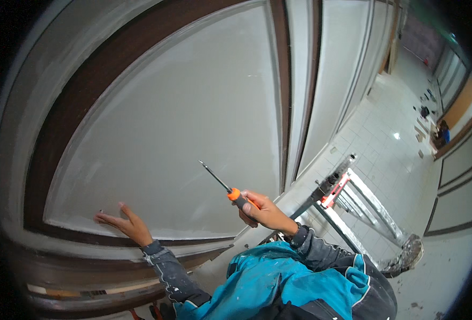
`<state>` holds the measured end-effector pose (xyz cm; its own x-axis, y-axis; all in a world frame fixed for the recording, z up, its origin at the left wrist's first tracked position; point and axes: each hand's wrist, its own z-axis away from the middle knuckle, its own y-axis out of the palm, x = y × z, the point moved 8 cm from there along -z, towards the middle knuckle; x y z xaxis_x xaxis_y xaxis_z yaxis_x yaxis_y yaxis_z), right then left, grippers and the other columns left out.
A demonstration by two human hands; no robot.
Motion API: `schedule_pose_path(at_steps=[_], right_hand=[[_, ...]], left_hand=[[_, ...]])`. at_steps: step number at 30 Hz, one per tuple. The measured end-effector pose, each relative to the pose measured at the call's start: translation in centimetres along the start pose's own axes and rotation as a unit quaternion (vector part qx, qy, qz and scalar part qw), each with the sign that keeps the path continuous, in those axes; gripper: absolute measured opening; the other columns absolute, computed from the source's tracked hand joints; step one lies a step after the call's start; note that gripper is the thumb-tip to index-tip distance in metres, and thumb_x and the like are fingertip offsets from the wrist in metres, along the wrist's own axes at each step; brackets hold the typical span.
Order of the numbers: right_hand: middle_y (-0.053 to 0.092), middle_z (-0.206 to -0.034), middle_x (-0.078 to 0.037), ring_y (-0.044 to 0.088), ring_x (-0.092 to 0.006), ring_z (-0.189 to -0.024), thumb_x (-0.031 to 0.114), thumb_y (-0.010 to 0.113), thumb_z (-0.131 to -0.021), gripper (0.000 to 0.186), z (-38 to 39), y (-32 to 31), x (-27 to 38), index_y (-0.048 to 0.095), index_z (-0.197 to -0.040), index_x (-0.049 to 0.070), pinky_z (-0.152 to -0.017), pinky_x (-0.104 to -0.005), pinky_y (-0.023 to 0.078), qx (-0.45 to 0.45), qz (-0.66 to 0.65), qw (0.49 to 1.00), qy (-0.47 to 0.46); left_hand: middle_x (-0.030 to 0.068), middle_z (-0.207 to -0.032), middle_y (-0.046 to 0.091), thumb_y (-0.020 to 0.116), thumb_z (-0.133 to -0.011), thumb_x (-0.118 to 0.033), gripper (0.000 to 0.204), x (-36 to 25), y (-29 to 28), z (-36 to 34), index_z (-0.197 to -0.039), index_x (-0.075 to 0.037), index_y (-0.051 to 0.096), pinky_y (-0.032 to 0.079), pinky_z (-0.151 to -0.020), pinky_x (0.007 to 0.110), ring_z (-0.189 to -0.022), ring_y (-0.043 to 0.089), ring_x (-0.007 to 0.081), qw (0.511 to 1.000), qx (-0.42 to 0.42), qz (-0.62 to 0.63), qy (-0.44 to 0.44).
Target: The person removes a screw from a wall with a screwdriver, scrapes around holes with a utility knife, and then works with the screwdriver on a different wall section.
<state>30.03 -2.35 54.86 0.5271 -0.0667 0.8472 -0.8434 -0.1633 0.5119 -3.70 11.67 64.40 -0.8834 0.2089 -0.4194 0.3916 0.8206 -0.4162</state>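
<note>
My right hand (pixel 265 212) is wrapped round the handle of a screwdriver (pixel 215 176) with an orange and dark grey grip. Its thin metal shaft points up and to the left, in front of a large pale grey wall panel (pixel 193 106). Lower down on the left, my left hand (pixel 125 223) is stretched out at the panel's bottom corner, thumb and fingers apart. A tiny speck shows by its fingertips, too small to name. Dark brown moulding (pixel 54 138) frames the panel.
A paint-spattered metal stepladder (pixel 366 205) with a red part stands at my right. Beyond it runs a pale tiled floor (pixel 390 149) with scattered scraps and tools (pixel 425 112). Far right, a person (pixel 444 133) is low by a doorway. Ledges (pixel 102 290) lie below the panel.
</note>
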Motion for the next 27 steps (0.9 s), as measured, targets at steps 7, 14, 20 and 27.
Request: schedule_pose_path(at_steps=[7,14,20,27], right_hand=[[0.056,-0.081,-0.001,0.054,-0.0103,-0.072,0.017,0.071,-0.084,0.025,7.6,-2.9,2.4,0.062,-0.102,0.003,-0.065,-0.025,0.042,-0.114,0.299,0.943,-0.087],[0.056,-0.077,-0.002,0.046,-0.0109,-0.068,0.018,0.067,-0.084,0.027,15.4,-7.0,3.7,0.06,-0.106,0.003,-0.066,-0.0255,0.04,-0.314,0.255,0.911,-0.077],[0.054,-0.071,-0.004,0.049,-0.0127,-0.063,0.02,0.067,-0.08,0.03,23.1,-9.5,6.4,0.061,-0.102,0.0,-0.059,-0.0268,0.04,-0.466,0.351,0.792,-0.177],[0.049,-0.064,0.003,0.043,-0.0024,-0.051,0.02,0.056,-0.094,0.023,30.6,-12.0,6.0,0.056,-0.108,0.001,-0.045,-0.0191,0.034,-0.655,0.211,0.681,-0.251]], left_hand=[[0.0272,-0.155,-0.003,0.049,-0.091,-0.058,0.095,-0.3,0.8,-0.7,-0.149,0.004,0.007,0.008,-0.118,0.048,-0.145,-0.002,0.0409,0.997,-0.048,-0.055,-0.005],[0.0243,-0.153,0.021,0.057,-0.093,-0.041,0.071,-3.1,0.6,0.8,-0.146,-0.002,0.028,0.021,-0.116,0.046,-0.144,0.019,0.0358,0.998,-0.034,0.041,0.028],[0.0129,-0.098,0.065,0.055,-0.094,-0.022,0.022,-11.7,10.5,23.9,-0.097,-0.002,0.066,0.046,-0.087,0.037,-0.094,0.06,0.0256,0.744,0.637,0.183,0.084],[0.0177,-0.113,0.068,0.068,-0.08,-0.027,0.03,14.2,8.0,49.2,-0.104,-0.01,0.072,0.048,-0.088,0.036,-0.098,0.066,0.023,0.274,0.937,-0.036,0.214]])
